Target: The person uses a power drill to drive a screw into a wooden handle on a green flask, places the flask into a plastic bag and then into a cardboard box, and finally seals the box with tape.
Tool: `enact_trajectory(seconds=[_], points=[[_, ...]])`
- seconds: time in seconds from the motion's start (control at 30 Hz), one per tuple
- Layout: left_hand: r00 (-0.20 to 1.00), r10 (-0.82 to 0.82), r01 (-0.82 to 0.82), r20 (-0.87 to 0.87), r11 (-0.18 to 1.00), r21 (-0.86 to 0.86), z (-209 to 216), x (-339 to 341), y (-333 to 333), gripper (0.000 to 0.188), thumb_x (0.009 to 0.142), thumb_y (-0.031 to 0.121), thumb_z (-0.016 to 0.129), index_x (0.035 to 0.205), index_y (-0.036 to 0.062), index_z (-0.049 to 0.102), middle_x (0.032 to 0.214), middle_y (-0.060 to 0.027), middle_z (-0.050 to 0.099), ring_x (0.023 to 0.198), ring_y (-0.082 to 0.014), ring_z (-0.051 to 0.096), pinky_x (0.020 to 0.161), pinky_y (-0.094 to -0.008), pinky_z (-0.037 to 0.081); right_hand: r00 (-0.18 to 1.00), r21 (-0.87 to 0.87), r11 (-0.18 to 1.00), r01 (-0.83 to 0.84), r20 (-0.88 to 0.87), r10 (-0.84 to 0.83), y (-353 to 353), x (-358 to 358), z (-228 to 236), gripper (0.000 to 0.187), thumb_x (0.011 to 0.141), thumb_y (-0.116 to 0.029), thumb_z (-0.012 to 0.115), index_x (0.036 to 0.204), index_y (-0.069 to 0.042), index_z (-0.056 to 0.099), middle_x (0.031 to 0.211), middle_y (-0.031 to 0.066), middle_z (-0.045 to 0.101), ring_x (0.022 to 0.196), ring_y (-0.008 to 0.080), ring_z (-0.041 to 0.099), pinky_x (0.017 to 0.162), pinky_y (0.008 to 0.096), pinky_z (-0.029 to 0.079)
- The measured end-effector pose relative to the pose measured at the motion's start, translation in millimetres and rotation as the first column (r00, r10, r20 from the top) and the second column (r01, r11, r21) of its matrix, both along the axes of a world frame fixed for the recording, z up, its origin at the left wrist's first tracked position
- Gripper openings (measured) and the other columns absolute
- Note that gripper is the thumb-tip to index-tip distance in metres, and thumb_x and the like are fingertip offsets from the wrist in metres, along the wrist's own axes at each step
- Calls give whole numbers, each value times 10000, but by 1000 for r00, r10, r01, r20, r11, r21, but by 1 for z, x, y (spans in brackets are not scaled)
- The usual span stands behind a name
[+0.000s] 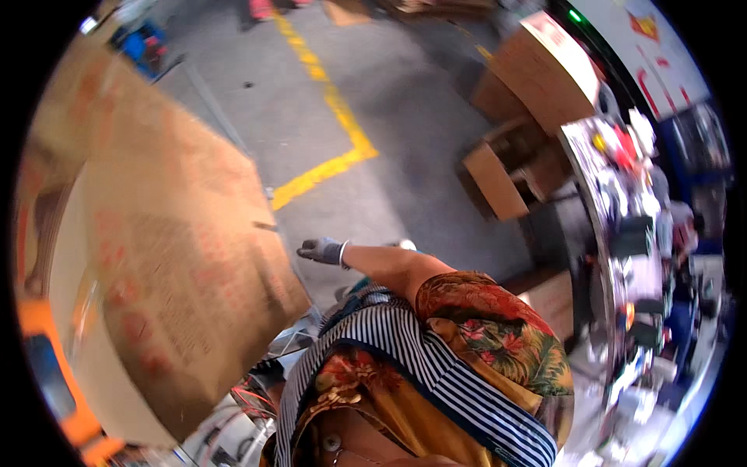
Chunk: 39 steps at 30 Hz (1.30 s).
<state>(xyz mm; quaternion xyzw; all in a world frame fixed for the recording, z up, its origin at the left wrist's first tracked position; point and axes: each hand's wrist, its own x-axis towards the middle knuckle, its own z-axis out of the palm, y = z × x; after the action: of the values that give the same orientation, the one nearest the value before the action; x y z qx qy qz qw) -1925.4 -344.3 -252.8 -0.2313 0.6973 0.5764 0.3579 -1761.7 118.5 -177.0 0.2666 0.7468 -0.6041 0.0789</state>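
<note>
My right hand [323,251], in a grey work glove with a pale cuff, reaches out over the floor. Its fingers are curled together, and nothing shows in them. Just left of it is the edge of a large brown cardboard carton [183,265] with faded red print; a small gap separates them. Low beside the carton's bottom corner is a dark shape that looks like my gloved left hand [269,372]. The carton hides most of it, and its fingers cannot be made out. A striped apron [412,350] covers my front.
Yellow tape [334,109] marks the grey floor ahead. Cardboard boxes [537,70] and an open carton [498,179] stand at the right, by a long cluttered table [583,179]. An orange frame [50,366] is at the far left; red wires [253,398] lie below the carton.
</note>
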Motion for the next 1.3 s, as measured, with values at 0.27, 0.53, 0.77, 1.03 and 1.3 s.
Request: enact_trajectory(seconds=[0.27, 0.53, 0.77, 1.03, 1.3], points=[[814, -535, 567, 226, 817, -105, 22, 109, 214, 498, 1050, 404, 481, 1440, 96, 493, 1386, -46, 512, 1180, -159, 460, 963, -323, 373, 345, 233, 515, 825, 515, -785, 224, 404, -149, 590, 895, -531, 634, 1221, -42, 690, 1243, 205, 681, 1183, 389, 618, 987, 421, 473], [623, -688, 777, 373, 600, -191, 31, 204, 405, 442, 1041, 385, 541, 1370, 92, 578, 1212, -9, 646, 972, -91, 562, 793, -254, 427, 156, 589, 603, 539, 634, -758, 415, 591, -208, 1043, 753, -451, 808, 1555, -37, 284, 1547, 221, 407, 1421, 383, 402, 1152, 408, 386], [468, -808, 882, 359, 452, -134, -5, 247, 472, 426, 1051, 338, 534, 1378, 68, 575, 1177, -70, 693, 923, -140, 632, 762, -285, 505, 261, 509, 712, 484, 692, -673, 547, 683, -328, 1147, 651, -435, 888, 1574, -132, 278, 1578, 186, 367, 1453, 369, 354, 1178, 490, 342], [277, -913, 956, 299, 231, -179, -8, 245, 514, 453, 1068, 351, 495, 1395, 44, 555, 1154, -108, 672, 1001, -194, 637, 852, -341, 530, 578, 331, 890, 314, 677, -456, 466, 605, -355, 221, 887, -214, 622, 1086, -173, 710, 1121, 137, 708, 1004, 339, 698, 837, 495, 559], [-231, -953, 894, -197, -128, -429, -10, 305, 698, 579, 1032, 288, 573, 1474, -50, 411, 1479, -235, 470, 1349, -356, 466, 1137, -422, 364, 569, 383, 847, 369, 628, -531, 274, 510, -237, 199, 969, -222, 520, 1122, -208, 646, 1107, 115, 699, 1035, 291, 692, 802, 446, 560]])
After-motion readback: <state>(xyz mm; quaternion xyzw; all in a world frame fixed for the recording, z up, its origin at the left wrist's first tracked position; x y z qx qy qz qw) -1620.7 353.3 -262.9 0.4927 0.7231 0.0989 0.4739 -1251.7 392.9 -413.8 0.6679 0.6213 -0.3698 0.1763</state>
